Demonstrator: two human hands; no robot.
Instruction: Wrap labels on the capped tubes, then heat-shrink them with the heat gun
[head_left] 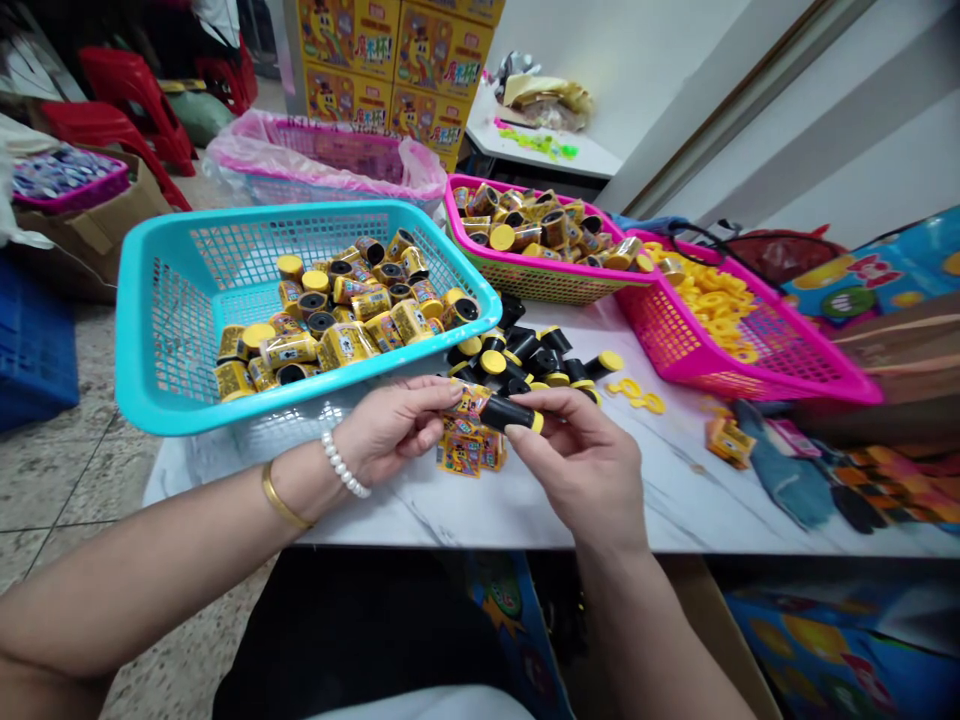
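Well, the left hand [394, 430] and the right hand [577, 460] meet just above a white marble-patterned worktop [679, 500], both closed in a pinch on the same piece. The right hand grips a black tube [510, 413] between thumb and fingers, with a yellow cap at the tube's right end. The left hand pinches a yellow printed label [469, 403] at the tube's other end; the label looks partly wrapped around the tube, though the fingers hide how far. A pearl bracelet [343, 465] circles the left wrist, and a gold bangle [283, 497] sits further up the forearm. Directly under the hands lies a small stack of printed labels [465, 450]. Just beyond them is a loose heap of capped black tubes [517, 355], with a few yellow rings [636, 393] scattered to its right. A turquoise plastic basket [300, 225] on the left of the worktop holds many labelled tubes [345, 310]. A pink basket [480, 225] behind the heap holds more of them, and a second pink basket [750, 375] on the right holds a pile of yellow rings [712, 300]. Beyond the worktop, a pink-lined basket [337, 150] stands on the floor before stacked printed cartons [397, 60], with red plastic stools [127, 100] further left.
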